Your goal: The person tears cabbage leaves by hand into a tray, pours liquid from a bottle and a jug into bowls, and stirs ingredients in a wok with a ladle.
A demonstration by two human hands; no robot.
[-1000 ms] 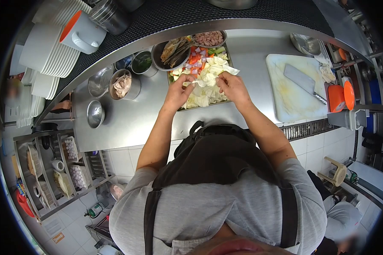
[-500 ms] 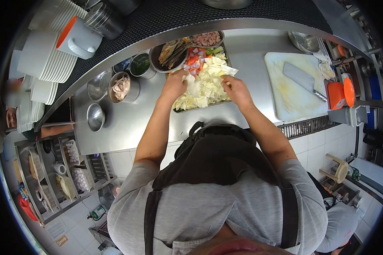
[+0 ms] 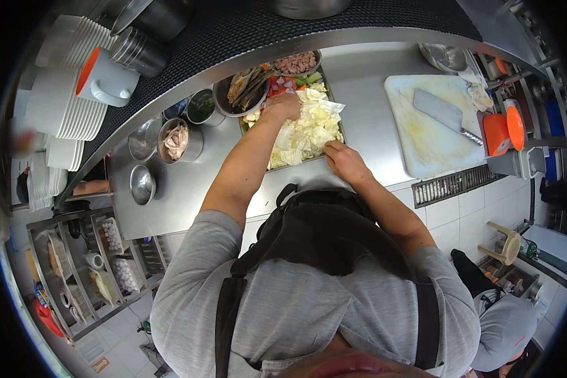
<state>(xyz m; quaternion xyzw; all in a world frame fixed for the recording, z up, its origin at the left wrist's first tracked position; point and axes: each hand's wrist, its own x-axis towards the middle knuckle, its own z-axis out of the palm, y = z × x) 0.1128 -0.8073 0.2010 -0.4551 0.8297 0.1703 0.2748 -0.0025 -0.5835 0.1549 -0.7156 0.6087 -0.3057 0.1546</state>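
My left hand (image 3: 285,107) has moved up since the earlier frame to the red and purple chopped vegetables (image 3: 283,84), fingertips hidden, grip unclear. My right hand (image 3: 345,161) has dropped, fingers curled, beside the rectangular metal tray (image 3: 301,162), hold uncertain. Crumpled, thin, pale-yellow leaves (image 3: 309,129) fill the tray at upper centre. A round steel bowl (image 3: 223,97) of brown, stiff pieces overhangs its upper-left corner.
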